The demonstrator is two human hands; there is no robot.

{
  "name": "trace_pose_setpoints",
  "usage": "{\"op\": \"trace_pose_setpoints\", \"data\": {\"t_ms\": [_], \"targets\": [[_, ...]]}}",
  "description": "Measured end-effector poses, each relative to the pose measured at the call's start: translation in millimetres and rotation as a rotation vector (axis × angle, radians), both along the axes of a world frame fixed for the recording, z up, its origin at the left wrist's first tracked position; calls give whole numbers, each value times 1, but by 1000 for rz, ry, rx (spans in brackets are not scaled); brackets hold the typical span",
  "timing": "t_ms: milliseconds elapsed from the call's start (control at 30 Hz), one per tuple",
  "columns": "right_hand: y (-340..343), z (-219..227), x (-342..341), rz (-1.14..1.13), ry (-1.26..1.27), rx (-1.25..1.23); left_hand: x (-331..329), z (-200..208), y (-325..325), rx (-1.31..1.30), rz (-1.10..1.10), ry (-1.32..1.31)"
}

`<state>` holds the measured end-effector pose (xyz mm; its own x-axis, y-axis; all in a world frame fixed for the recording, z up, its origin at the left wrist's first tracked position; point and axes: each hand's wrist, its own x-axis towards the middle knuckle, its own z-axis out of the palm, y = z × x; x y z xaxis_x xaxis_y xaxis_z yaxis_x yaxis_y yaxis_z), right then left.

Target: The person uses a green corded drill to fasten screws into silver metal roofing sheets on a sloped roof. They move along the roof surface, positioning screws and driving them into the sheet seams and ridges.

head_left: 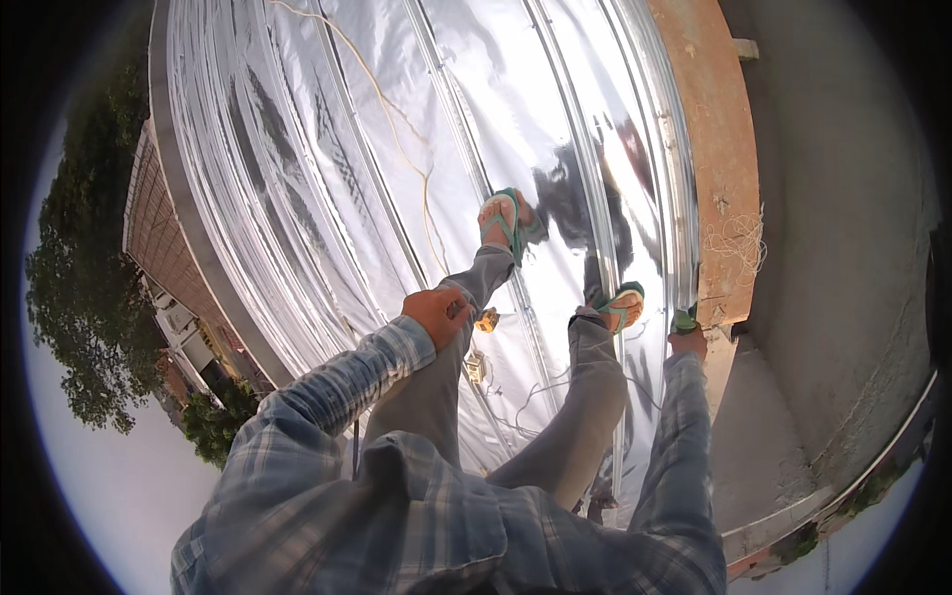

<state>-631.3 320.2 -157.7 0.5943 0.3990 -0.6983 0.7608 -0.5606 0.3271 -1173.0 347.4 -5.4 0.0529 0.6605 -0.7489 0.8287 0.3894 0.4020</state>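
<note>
My left hand (436, 315) is curled closed beside my left knee. Its fingers hide whatever may be inside. On the right, my right hand (688, 343) grips a small green object (683, 321) whose kind I cannot make out, close to the brown ledge (722, 178). Under my feet lies shiny silver foil sheeting (496, 79), crossed by long metal ribs (560, 74). Green flip-flops (627, 305) are on both feet, standing apart on the sheeting.
A pale cable (402, 149) snakes over the foil toward my left leg. Between my legs are a yellow-and-black item (487, 319) and a small pale box (476, 368). Tangled thin wire (736, 243) lies on the ledge. Beyond it stands a grey wall (843, 248); trees (89, 268) rise left.
</note>
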Motion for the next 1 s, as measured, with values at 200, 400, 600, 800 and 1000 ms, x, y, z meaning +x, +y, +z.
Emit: {"op": "trace_pose_setpoints", "data": {"t_ms": [200,400,600,800,1000], "targets": [[-44,99,-3,-45,206,9,-13,32,-51,-143,107,1],[-122,223,16,-458,545,241,-60,172,14,-371,688,-1344],[-136,281,-26,-429,513,224,-133,445,105,-52,-521,-1357],[-95,333,-138,-435,474,127,-118,530,174,-320,-1126,-383],[22,303,-175,-375,577,53,-138,528,186,-343,-732,-414]]}}
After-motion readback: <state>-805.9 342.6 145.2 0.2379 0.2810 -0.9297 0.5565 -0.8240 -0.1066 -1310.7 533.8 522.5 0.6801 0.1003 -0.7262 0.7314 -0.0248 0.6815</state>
